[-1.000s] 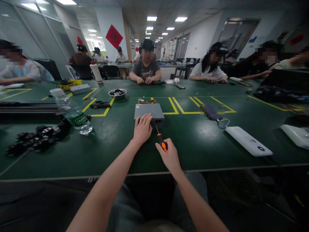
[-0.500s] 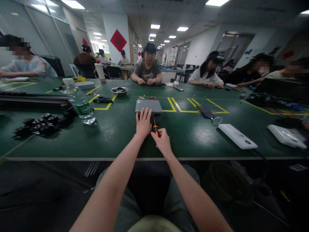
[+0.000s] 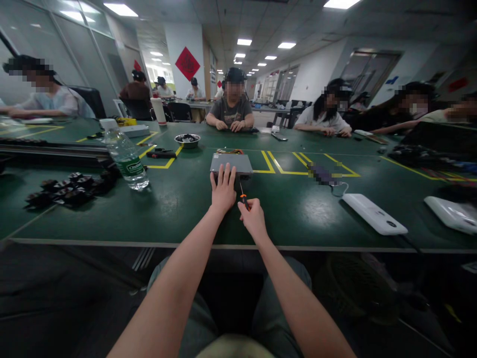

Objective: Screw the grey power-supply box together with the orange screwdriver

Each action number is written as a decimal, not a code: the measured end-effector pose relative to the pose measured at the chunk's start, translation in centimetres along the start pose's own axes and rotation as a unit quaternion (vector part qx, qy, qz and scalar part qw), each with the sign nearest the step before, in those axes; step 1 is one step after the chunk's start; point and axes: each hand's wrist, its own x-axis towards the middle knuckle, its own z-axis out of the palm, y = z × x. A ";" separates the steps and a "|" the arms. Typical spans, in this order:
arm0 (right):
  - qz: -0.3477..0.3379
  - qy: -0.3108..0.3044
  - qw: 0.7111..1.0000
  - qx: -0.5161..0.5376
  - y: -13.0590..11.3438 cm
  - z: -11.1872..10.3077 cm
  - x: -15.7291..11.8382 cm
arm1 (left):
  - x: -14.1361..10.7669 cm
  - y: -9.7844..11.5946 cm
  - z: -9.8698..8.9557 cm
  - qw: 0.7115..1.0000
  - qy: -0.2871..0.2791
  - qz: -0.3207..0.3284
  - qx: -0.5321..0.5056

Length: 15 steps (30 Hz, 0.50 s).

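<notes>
A grey metal box (image 3: 238,161) with a dark socket on its near side and coloured wires behind it rests on the green table (image 3: 179,223). My left hand (image 3: 223,189) lies over the box's near left part, its fingers spread on top. Closed around the handle of an orange and black screwdriver (image 3: 244,200) is my right hand (image 3: 254,218). The screwdriver's shaft points up toward the near side of the box, below the socket. Whether its tip touches a screw is too small to tell.
On the left are a water bottle (image 3: 128,161), black parts (image 3: 72,191) and a metal bowl (image 3: 187,140) of dark pieces. A white device (image 3: 374,214) and a phone (image 3: 324,173) lie right. A person (image 3: 231,109) sits opposite; others sit around.
The whole view has shifted slightly, so things appear a little further right. My left hand still rests on the box, and my right hand still holds the screwdriver.
</notes>
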 end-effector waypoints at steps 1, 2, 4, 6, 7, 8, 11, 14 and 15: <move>0.004 -0.011 1.000 0.006 0.0 0.0 0.0 | 0.0 0.1 0.0 1.000 0.002 0.001 0.001; 0.007 -0.022 1.000 0.012 0.0 0.1 0.0 | -0.1 0.1 -0.1 1.000 0.005 0.002 0.002; 0.009 -0.036 0.999 0.024 0.0 0.0 0.0 | -0.1 0.2 -0.2 1.000 0.009 0.001 0.001; 0.009 -0.034 0.999 0.035 0.0 -0.1 0.0 | -0.2 0.3 -0.3 1.000 0.012 0.000 -0.002; 0.009 -0.029 0.999 0.041 0.0 -0.1 -0.1 | -0.2 0.4 -0.4 1.000 0.016 -0.001 -0.004; 0.011 -0.022 0.998 0.049 0.0 -0.2 0.0 | -0.1 0.3 -0.4 1.000 0.020 -0.003 -0.005; 0.031 -0.009 0.996 0.085 0.0 -0.3 0.1 | 0.3 0.1 -0.3 0.999 0.037 -0.006 -0.010; 0.072 -0.023 0.989 0.127 -0.2 -0.5 0.5 | 1.1 -0.3 0.0 0.998 0.052 0.002 -0.021; 0.088 -0.035 0.986 0.141 -0.4 -0.5 0.7 | 1.4 -0.5 0.1 0.998 0.055 0.004 -0.026</move>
